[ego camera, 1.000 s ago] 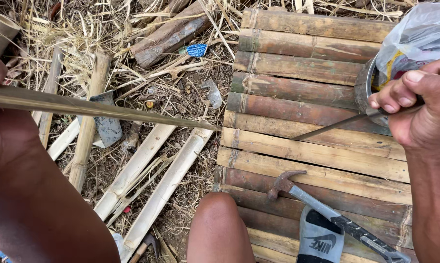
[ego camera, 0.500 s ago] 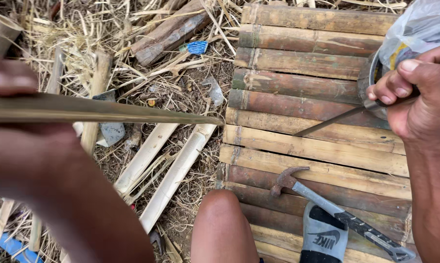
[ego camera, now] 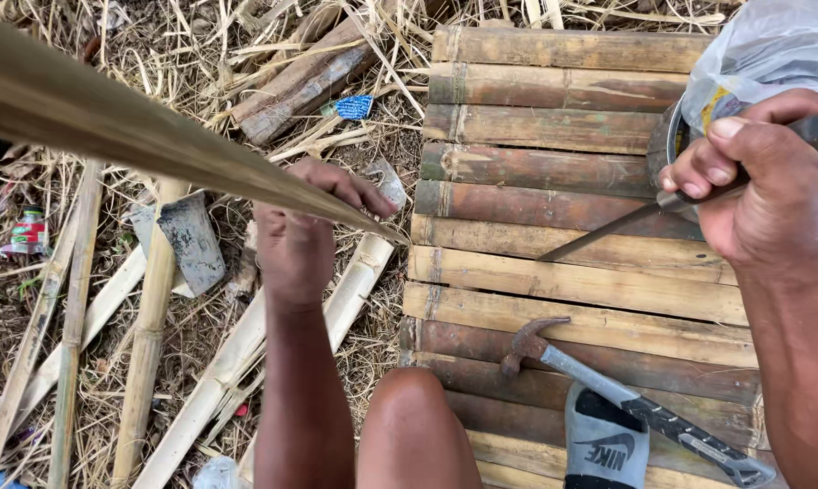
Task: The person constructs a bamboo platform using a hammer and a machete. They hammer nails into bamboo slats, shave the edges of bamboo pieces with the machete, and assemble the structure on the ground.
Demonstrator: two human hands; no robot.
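My left hand point(ego camera: 300, 240) is closed around a long thin bamboo strip point(ego camera: 155, 145), gripping it close to its pointed tip by the platform's left edge. The strip slants up to the top left and out of view. My right hand point(ego camera: 771, 195) grips the handle of a knife point(ego camera: 599, 235). Its narrow blade points down and left over the bamboo slat platform point(ego camera: 536, 118). A gap separates the blade tip from the strip's tip.
A claw hammer point(ego camera: 608, 380) lies on the lower slats beside my sandalled foot point(ego camera: 608, 444). My knee point(ego camera: 413, 426) is at the bottom centre. A plastic bag point(ego camera: 771, 54) sits at the top right. Split bamboo lengths point(ego camera: 246, 362), straw and scraps litter the ground on the left.
My left hand has slid along the strip to near its tip. The strip now slants steeply instead of lying level. My right hand with the knife has barely moved.
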